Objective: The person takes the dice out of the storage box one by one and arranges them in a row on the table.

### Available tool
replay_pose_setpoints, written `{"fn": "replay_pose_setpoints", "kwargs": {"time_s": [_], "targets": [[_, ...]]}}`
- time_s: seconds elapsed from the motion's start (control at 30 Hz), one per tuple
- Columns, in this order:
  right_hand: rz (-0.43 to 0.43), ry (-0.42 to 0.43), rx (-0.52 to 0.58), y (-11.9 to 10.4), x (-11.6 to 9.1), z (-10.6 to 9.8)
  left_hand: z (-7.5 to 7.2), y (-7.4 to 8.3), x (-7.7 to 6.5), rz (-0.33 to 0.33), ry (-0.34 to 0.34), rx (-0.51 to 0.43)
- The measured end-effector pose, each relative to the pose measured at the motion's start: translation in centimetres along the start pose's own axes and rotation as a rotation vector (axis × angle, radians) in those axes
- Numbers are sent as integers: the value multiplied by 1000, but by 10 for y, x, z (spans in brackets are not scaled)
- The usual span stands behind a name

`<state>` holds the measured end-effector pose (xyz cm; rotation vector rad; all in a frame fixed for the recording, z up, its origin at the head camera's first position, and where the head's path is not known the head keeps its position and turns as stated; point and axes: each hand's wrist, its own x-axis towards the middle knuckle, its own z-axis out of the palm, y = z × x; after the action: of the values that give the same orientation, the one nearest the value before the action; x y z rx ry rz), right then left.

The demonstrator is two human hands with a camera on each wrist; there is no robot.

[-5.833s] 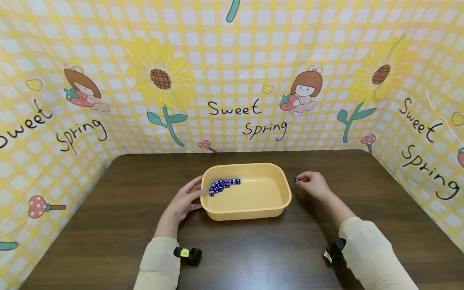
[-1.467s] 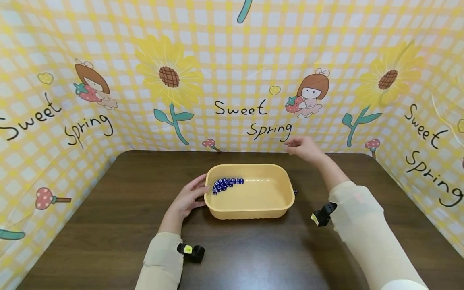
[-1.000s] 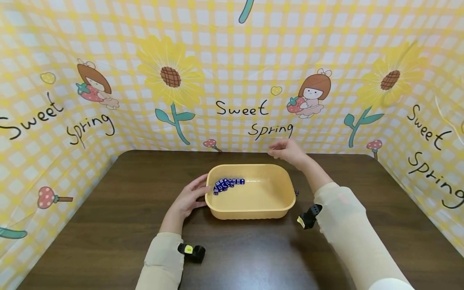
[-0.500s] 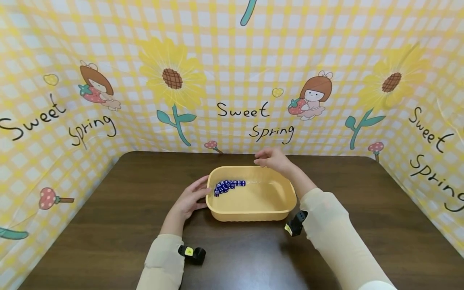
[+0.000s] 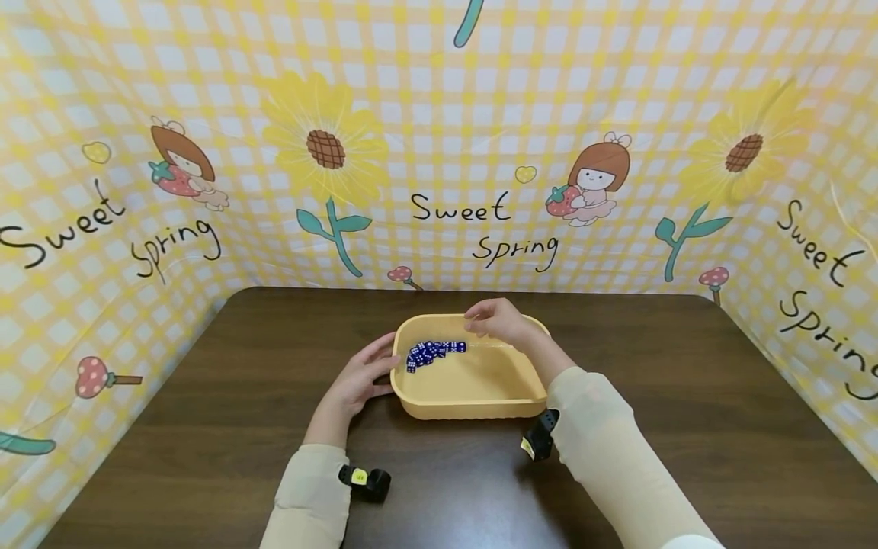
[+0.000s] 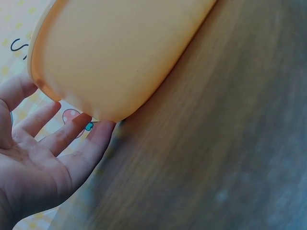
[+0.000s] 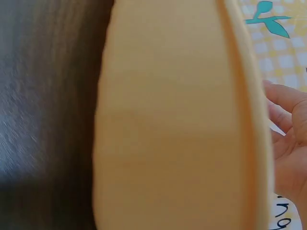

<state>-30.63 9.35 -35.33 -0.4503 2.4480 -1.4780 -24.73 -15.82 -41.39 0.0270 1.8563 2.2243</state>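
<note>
A yellow rectangular plastic bin sits on the table in the head view. Several blue dice with white pips lie together along its left and back-left inside. My left hand holds the bin's left end, a fingertip over the rim and other fingers along the outer wall. In the left wrist view those fingers meet the outside of the wall. Above the bin's back rim, my right hand hovers with fingers loosely bent and nothing visible between them. The right wrist view shows this hand beyond the rim, partly hidden.
The dark wooden table runs back to a yellow checked cloth that hangs behind and at both sides. Black wrist cameras sit at both cuffs. My right forearm crosses the bin's right end and covers the table spot beside it.
Earlier my right hand pinched a die right of the bin; later a die lay on the table there. The hand has since swung left and closer, over the bin. The left hand stays.
</note>
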Motion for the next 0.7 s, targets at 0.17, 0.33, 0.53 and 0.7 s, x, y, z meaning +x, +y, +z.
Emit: {"fn": "replay_pose_setpoints", "kwargs": {"time_s": [0.17, 0.33, 0.53, 0.7], "targets": [[-6, -16, 22, 2, -2, 9, 0, 0, 0, -6, 5, 3], [33, -1, 29, -4, -7, 19, 1, 1, -1, -7, 7, 6], [-57, -22, 78, 44, 23, 26, 2, 2, -2, -9, 7, -4], [-126, -46, 156, 132, 82, 30, 2, 3, -3, -8, 6, -2]]}}
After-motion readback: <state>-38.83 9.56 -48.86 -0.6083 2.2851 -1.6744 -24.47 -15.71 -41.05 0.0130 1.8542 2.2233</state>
